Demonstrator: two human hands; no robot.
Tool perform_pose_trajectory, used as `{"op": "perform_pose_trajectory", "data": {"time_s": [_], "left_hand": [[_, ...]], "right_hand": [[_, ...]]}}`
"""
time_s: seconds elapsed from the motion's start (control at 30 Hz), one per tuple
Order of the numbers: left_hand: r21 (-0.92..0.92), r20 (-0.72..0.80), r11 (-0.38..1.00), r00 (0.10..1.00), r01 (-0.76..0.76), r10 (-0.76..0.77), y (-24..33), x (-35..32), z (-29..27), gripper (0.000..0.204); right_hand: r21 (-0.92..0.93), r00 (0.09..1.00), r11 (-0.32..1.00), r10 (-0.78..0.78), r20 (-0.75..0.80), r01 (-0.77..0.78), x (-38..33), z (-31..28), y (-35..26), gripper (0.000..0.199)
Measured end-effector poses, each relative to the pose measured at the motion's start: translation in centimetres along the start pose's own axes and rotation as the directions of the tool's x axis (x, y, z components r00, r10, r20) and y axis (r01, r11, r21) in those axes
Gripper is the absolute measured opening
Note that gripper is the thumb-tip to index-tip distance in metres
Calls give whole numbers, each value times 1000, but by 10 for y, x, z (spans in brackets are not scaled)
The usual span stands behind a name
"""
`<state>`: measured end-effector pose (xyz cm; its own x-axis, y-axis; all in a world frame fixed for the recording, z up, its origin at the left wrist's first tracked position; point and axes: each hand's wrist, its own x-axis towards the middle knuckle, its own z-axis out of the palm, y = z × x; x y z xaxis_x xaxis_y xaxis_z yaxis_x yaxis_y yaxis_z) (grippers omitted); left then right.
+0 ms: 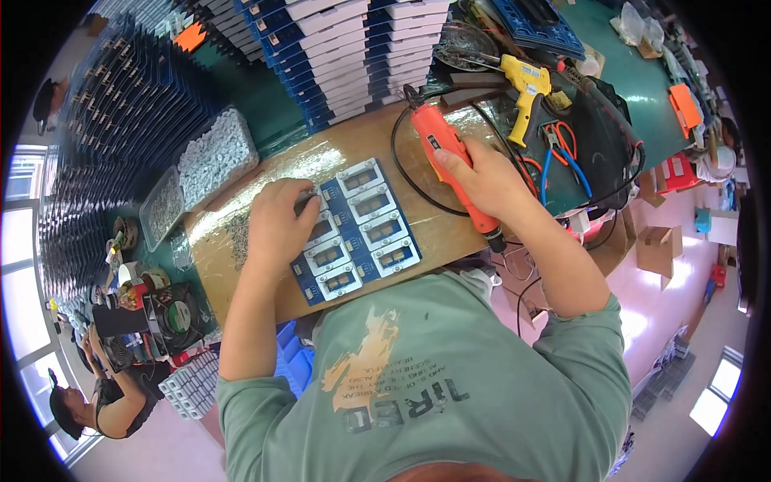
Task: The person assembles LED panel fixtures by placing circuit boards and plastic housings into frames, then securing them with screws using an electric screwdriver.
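A red electric screwdriver point(448, 157) with a black nose is in my right hand point(488, 183), fingers wrapped round its body. Its nose points down toward the table's near edge, away from the board. On the brown work surface point(241, 277) lies a blue circuit board point(350, 231) bearing two rows of white rectangular frames point(373, 203). My left hand point(281, 222) rests over the board's far left corner, fingers bent and closed toward the thumb. Something small and dark shows by the fingertips; its kind is too hidden to tell. Part of the left row is covered by this hand.
Tall stacks of blue boards point(321, 60) rise at the back. Left stand a tub of small white parts point(217, 153) and a clear tray of screws point(165, 210). Right lie a yellow soldering gun point(526, 92), pliers point(564, 157) and cables. Another person point(104, 398) works at far left.
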<state>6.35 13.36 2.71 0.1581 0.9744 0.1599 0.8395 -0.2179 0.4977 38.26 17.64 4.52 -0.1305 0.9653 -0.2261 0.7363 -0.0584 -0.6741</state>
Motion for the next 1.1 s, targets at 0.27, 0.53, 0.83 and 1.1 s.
{"op": "perform_pose_trajectory", "data": {"time_s": [0.27, 0.53, 0.83, 1.1], "left_hand": [[17, 18, 999, 999, -44, 43, -2, 7, 1, 15], [-10, 54, 1000, 999, -4, 4, -5, 6, -2, 17], [-97, 140, 942, 933, -321, 333, 57, 21, 3, 39], [-148, 250, 795, 756, -588, 605, 117, 26, 57, 40]], "right_hand": [[691, 961, 668, 221, 169, -275, -2, -18, 39, 58], [901, 933, 309, 286, 218, -305, -29, -48, 45, 69], [921, 945, 299, 281, 167, -251, -39, -57, 44, 67], [992, 985, 59, 140, 101, -110, -60, -84, 31, 61]]}}
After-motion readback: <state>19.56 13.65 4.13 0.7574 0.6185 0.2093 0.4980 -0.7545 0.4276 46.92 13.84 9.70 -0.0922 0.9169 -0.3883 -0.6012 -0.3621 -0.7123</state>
